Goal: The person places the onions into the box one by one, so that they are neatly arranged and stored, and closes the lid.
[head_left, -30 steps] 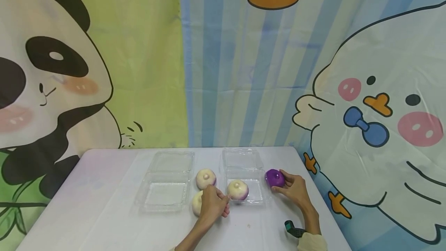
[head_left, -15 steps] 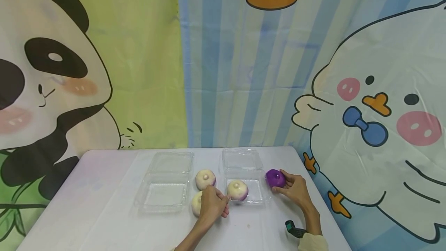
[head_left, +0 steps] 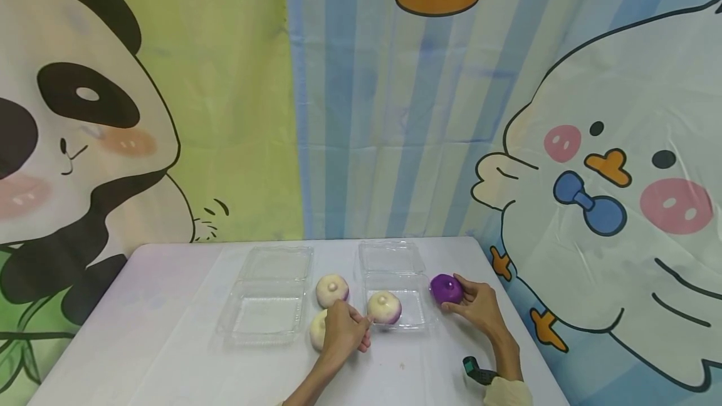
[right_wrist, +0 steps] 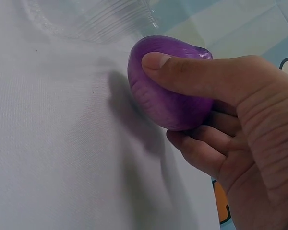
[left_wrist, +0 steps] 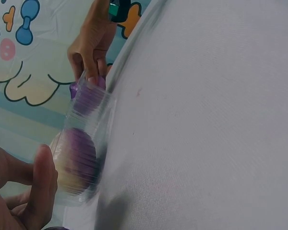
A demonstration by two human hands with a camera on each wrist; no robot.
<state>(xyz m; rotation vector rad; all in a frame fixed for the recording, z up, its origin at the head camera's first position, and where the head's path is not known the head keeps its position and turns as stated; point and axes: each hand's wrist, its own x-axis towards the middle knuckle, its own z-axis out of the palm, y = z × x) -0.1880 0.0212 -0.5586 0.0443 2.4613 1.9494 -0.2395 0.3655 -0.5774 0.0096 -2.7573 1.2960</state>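
My right hand (head_left: 479, 307) holds a purple onion-shaped toy (head_left: 447, 289) between thumb and fingers, just right of the right clear plastic clamshell box (head_left: 414, 312). In the right wrist view its thumb lies across the smooth purple toy (right_wrist: 175, 98). The left hand (head_left: 345, 332) pinches the box's near left edge; in the left wrist view its thumb shows at the clear wall (left_wrist: 84, 115). Inside that opened box, on the left side, sits a cream onion-shaped toy (head_left: 384, 307) with a purple underside. Another cream toy (head_left: 317, 329) is partly hidden behind the left hand.
A third cream toy (head_left: 332, 291) lies between the two boxes. At the left an opened clear box (head_left: 267, 315) lies with its lid (head_left: 279, 263) folded back. A dark wrist device (head_left: 478, 371) is by the right sleeve. Printed curtains (head_left: 366, 111) hang behind the white table (head_left: 169, 331).
Both hands keep nearly the same places and holds. The head view has shifted very slightly; the toys and boxes stay put.
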